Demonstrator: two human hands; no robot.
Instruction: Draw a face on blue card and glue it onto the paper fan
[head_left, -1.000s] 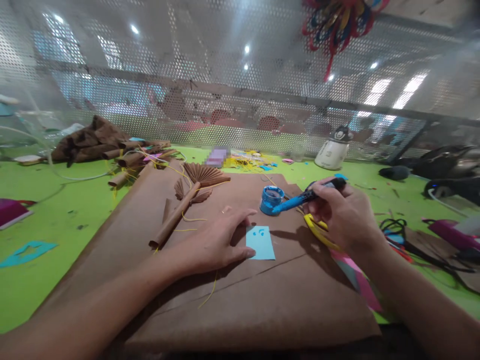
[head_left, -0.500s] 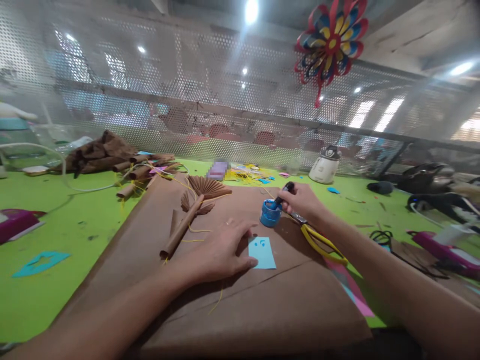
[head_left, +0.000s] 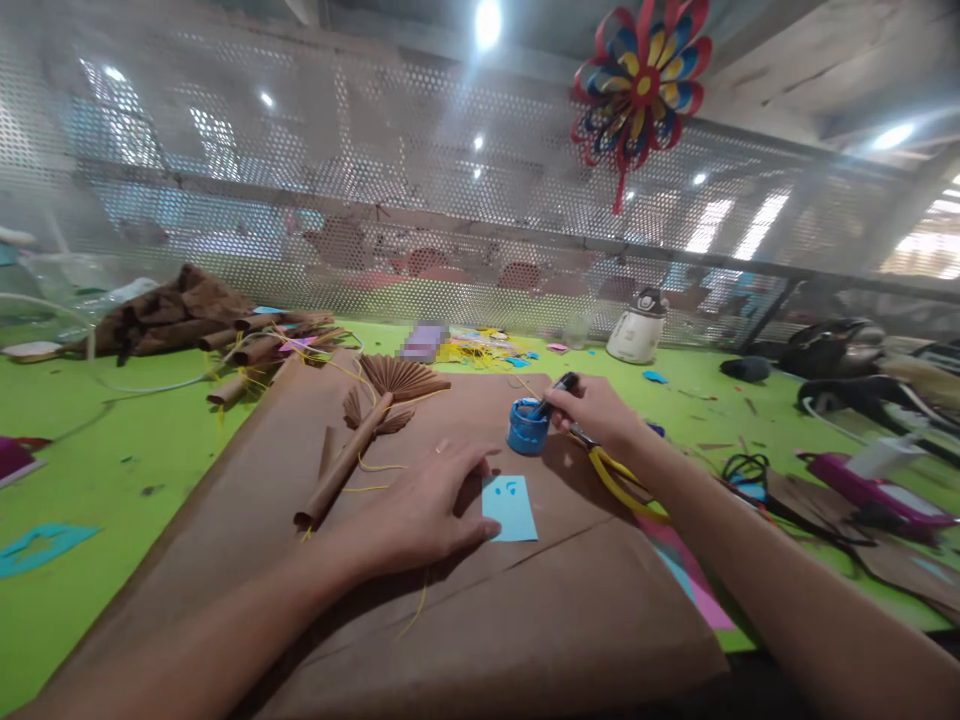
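My right hand (head_left: 600, 412) pinches a thick black pen-like tool (head_left: 559, 388), whose tip reaches into a small jar of blue paint (head_left: 527, 432). The tip's exact kind is hidden in the jar. My left hand (head_left: 431, 500) lies with fingers apart on the brown paper (head_left: 592, 600), its thumb at the left edge of a light blue paper slip (head_left: 511, 515). Two small blue marks show near the slip's top. Yellow-handled scissors (head_left: 619, 482) lie under my right wrist, their blades partly hidden. Left of my left hand lies a pleated brown paper fan shape (head_left: 405, 378) with a rolled paper tube (head_left: 345, 465).
Rolled brown tubes (head_left: 251, 350) and crumpled brown paper (head_left: 180, 310) lie at the back left. Yellow string scraps (head_left: 480, 350) and a white jug (head_left: 637, 328) stand along the back. Cables (head_left: 750, 470) and a purple power strip (head_left: 874, 485) lie right.
The whole scene has shifted left in view as my head turned slightly right. My right hand keeps the tool in the paint jar, and my left hand stays by the blue slip.
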